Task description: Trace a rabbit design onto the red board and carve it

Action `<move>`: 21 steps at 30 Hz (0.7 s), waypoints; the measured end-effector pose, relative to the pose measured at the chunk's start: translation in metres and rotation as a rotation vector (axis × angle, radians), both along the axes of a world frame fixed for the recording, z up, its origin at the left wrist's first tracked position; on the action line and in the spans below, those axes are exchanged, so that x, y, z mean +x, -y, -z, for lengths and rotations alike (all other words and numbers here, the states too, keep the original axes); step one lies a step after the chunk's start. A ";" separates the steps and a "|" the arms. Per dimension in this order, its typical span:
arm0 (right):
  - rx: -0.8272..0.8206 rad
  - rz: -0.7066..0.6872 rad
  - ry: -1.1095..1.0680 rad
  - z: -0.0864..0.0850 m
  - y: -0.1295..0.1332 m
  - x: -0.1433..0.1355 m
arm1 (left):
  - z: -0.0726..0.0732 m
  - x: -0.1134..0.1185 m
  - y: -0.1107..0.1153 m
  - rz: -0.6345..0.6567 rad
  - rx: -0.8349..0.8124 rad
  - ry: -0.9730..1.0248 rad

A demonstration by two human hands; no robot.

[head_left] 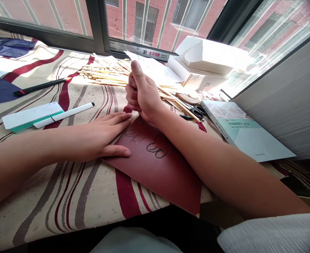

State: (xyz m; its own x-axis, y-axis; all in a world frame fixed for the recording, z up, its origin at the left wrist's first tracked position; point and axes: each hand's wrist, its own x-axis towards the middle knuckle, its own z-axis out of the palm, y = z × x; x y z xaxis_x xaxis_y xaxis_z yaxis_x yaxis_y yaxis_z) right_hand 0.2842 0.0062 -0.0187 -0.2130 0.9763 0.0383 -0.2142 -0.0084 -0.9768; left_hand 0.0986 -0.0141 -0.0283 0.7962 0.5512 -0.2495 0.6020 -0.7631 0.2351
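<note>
At frame centre, my left hand (pixel 106 135) lies flat across the maroon board's (pixel 170 174) edge; my right hand (pixel 144 93) clenches a mostly hidden tool (pixel 140 114).

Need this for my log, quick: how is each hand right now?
Left hand: open, resting on the board.
Right hand: closed, thumb up; what it grips, if anything, can't be told.

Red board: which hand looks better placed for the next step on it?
Probably the right hand: it is curled in a fist over the board's far corner, though what it grips is mostly hidden. The left hand lies flat along the left edge, seemingly steadying it, so it is less free.
</note>
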 end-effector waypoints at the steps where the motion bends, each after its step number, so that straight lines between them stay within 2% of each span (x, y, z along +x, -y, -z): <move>1: 0.068 -0.044 -0.051 0.000 0.004 0.000 | 0.000 0.000 0.001 -0.003 -0.004 -0.005; 4: 0.146 -0.140 -0.111 -0.001 0.008 0.004 | -0.002 0.000 0.003 -0.007 -0.008 -0.025; 10: 0.225 0.099 -0.150 -0.006 0.005 0.007 | -0.001 -0.001 0.003 -0.016 -0.002 -0.031; 21: 0.220 0.145 -0.085 0.002 0.000 -0.005 | 0.001 -0.002 0.002 0.004 0.016 -0.004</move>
State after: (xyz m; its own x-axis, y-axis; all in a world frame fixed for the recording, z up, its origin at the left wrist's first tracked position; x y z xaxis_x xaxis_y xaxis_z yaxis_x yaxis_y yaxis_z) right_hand 0.2795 0.0061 -0.0207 -0.0587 0.9625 0.2648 -0.2786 0.2389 -0.9302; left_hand 0.0966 -0.0163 -0.0289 0.7974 0.5519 -0.2440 0.5998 -0.7691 0.2206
